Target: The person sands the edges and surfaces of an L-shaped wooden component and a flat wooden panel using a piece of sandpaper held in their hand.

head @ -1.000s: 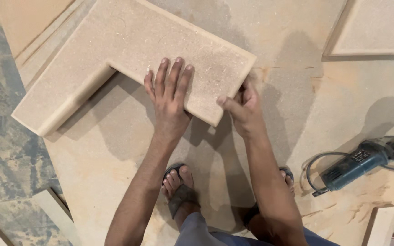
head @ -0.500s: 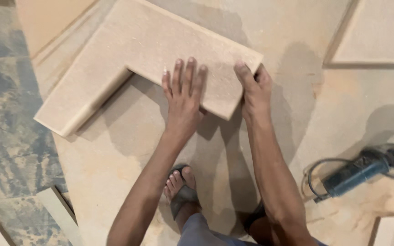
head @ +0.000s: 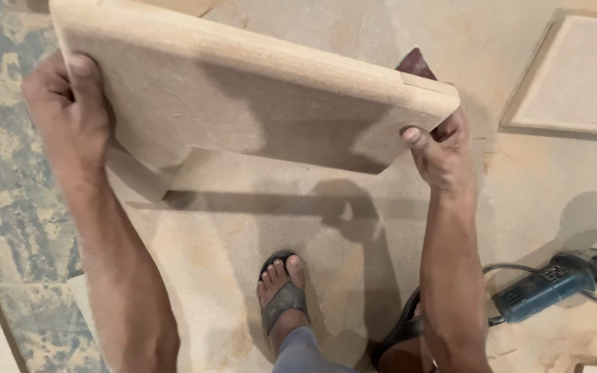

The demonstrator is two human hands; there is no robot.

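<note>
Left hand (head: 63, 110): at 10 o'clock in the head view, clenched on the left end of the L-shaped fibreboard piece (head: 243, 103), thumb on the near face, other fingers hidden behind the board. Forearm runs down to 7 o'clock.

Right hand (head: 440, 148): at 3 o'clock of centre, grasping the right end of the same piece, thumb pressed on the near face close to the rounded corner, fingers wrapped behind. A dark reddish scrap (head: 416, 63) shows just above the hand, behind the board edge; whether the hand holds it cannot be told. Forearm drops to 5 o'clock.

Board: held off the floor between both hands, tilted, its rounded long edge uppermost, spanning 10 to 2 o'clock. It casts a shadow on the sheet below.

Surface: pale sheet of board (head: 354, 228) on the floor, dusty. Blue mottled floor (head: 8, 207) at 8 to 9 o'clock. A framed panel (head: 575, 76) lies at 2 o'clock, well apart from the held piece. Blue angle grinder (head: 554, 283) with cable at 4 o'clock, near the right forearm. Sandalled foot (head: 281, 287) at 6 o'clock.

Room: open sheet between board and foot.
</note>
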